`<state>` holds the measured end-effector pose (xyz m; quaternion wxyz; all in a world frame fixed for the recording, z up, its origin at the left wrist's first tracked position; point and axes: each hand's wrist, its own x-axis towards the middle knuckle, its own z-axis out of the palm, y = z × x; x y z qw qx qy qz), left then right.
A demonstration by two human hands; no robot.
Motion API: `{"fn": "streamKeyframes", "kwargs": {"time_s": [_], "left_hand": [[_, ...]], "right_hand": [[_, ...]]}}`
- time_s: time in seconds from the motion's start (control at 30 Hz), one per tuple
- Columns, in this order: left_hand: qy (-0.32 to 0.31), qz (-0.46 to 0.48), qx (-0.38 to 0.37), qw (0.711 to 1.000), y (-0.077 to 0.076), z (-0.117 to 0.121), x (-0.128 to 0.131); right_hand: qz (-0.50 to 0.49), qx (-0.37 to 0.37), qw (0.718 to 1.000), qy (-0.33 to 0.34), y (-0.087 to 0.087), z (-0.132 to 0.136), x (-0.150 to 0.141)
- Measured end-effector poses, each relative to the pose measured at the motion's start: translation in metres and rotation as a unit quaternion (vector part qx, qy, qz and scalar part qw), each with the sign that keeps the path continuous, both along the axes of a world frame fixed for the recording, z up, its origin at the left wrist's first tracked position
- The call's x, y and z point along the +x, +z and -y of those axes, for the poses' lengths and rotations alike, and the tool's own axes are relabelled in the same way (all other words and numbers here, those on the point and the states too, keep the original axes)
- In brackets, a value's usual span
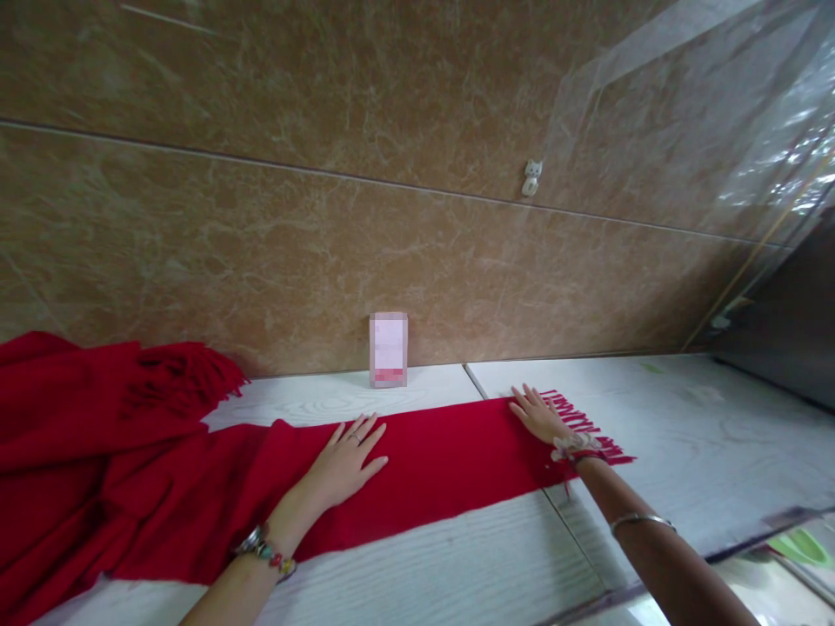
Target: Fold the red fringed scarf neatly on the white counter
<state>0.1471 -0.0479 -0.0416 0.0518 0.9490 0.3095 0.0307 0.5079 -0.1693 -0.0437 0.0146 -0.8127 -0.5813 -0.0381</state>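
Note:
A long red scarf (444, 469) with a fringed end (580, 416) lies stretched across the white wood-grain table (457, 574). My left hand (345, 461) lies flat on the scarf near its middle, fingers spread, a ring on one finger and a beaded bracelet at the wrist. My right hand (540, 414) presses flat on the scarf close to the fringe, fingers extended. The rest of the scarf is bunched in a red heap (78, 452) at the left.
A small pink-white card (388, 349) stands against the brown marble wall (326, 217). A small white cat-shaped hook (531, 177) is stuck on the wall. Clear plastic sheeting (750, 130) hangs at the right. A seam (479, 387) divides two tabletops.

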Motion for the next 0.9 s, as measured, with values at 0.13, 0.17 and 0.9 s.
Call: {"fn": "streamKeyframes", "kwargs": {"time_s": [0.13, 0.17, 0.9], "left_hand": [[-0.002, -0.018, -0.006, 1.000, 0.010, -0.005, -0.017], [0.005, -0.016, -0.003, 1.000, 0.011, -0.006, -0.019], [-0.031, -0.001, 0.022, 0.999, -0.008, -0.002, -0.066]], "right_hand": [[-0.070, 0.023, 0.994, 0.078, 0.007, -0.014, -0.091], [-0.091, 0.028, 0.988, 0.123, 0.009, -0.015, -0.119], [-0.054, -0.025, 0.998, 0.032, 0.005, 0.010, -0.187]]}}
